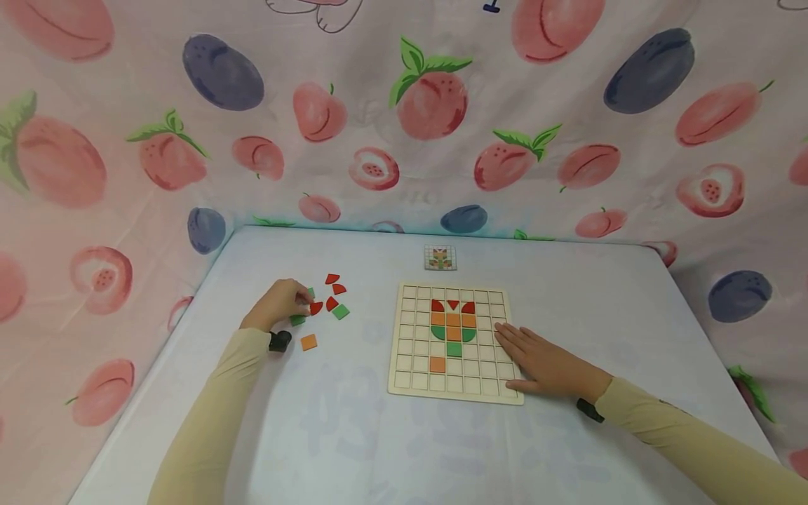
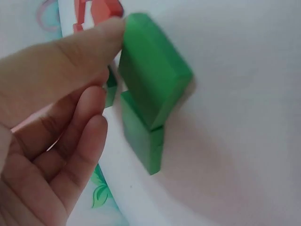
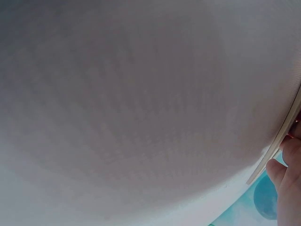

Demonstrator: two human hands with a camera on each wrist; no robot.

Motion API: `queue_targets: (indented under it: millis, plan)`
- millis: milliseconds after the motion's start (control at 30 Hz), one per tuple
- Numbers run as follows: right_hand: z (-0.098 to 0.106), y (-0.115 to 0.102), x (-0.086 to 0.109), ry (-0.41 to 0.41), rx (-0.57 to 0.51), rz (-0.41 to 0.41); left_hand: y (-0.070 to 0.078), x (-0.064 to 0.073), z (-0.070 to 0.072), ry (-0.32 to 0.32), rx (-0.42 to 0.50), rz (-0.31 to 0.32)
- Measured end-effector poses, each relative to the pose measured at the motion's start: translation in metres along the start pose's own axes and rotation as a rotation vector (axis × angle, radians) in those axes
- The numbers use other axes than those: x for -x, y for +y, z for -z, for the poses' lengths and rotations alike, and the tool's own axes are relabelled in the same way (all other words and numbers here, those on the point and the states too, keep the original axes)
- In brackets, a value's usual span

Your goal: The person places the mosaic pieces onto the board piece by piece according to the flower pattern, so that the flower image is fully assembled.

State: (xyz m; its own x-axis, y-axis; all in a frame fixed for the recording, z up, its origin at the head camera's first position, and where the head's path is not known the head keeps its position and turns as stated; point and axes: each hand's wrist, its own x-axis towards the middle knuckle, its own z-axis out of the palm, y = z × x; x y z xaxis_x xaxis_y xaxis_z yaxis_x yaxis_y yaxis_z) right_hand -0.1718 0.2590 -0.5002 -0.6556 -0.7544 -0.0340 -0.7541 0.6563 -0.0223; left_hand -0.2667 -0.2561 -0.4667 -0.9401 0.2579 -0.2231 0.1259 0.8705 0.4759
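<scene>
My left hand is over the loose pieces on the left. In the left wrist view, its thumb and a mostly hidden finger pinch a green tile, tilted up. Another green tile is just below it. Red quarter-round pieces and a green square lie beside the fingers, with an orange square nearer the front. With fingers extended, my right hand rests on the right edge of the wooden grid board. Red, orange and green pieces form a flower-like shape on the board.
A small pattern card lies behind the board, showing a similar coloured figure on a grid. White cloth covers the table. A fruit-printed curtain hangs along the back and sides.
</scene>
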Motion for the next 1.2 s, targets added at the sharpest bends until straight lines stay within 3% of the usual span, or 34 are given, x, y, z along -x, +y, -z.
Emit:
queue_targets:
  millis: [400, 667, 933, 1200]
  plan:
    - [0.008, -0.005, -0.001, -0.05, -0.012, -0.027, 0.01, 0.001, -0.008, 0.0, 0.028, -0.018]
    - [0.006, -0.004, -0.001, -0.044, 0.003, -0.022, 0.011, 0.0, -0.008, -0.038, 0.052, -0.023]
    - [0.007, -0.005, -0.001, -0.063, -0.005, -0.033, 0.009, 0.002, -0.007, -0.029, 0.051, -0.045]
    - [0.004, -0.004, 0.0, -0.01, 0.0, -0.018, 0.017, 0.002, -0.003, -0.022, 0.056, -0.04]
